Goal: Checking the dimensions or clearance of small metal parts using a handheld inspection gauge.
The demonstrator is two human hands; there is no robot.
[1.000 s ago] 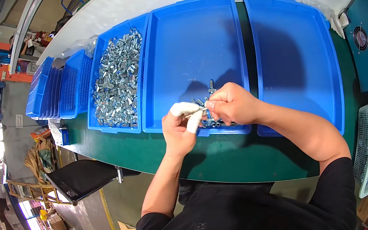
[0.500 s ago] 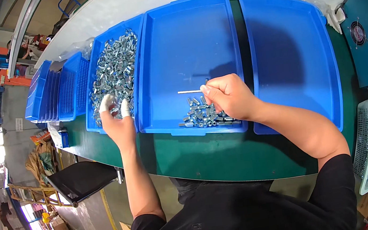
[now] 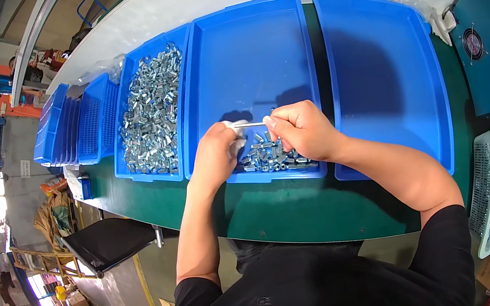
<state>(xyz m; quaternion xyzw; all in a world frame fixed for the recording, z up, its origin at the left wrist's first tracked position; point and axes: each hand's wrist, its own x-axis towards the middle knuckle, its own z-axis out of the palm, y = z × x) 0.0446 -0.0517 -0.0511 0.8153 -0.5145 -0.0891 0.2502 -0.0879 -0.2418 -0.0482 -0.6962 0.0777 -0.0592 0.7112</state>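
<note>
My right hand [image 3: 304, 133] pinches one end of a thin, light-coloured metal rod [image 3: 252, 124], held level above the middle blue tray [image 3: 250, 57]. At the rod's other end is my left hand [image 3: 215, 154], white covers on its fingertips, thumb and fingers bent together; what lies between them is hidden. Below both hands, a small heap of shiny hex-shaped metal sleeves [image 3: 279, 159] rests at the tray's near edge. To the left, a narrower blue tray [image 3: 150, 177] holds a broad layer of similar metal sleeves [image 3: 153, 110].
A third blue tray [image 3: 386, 81] stands on the right of the green table [image 3: 306, 220]. Blue baskets [image 3: 94, 118] are at the far left. Beyond the right edge, a pale green basket [image 3: 479, 194] holds metal pieces, near a teal machine with a fan [image 3: 473, 43].
My left hand has moved right, from over the left tray's metal sleeves to the rod's free end, and its fingers have closed. My right hand keeps the rod almost in place.
</note>
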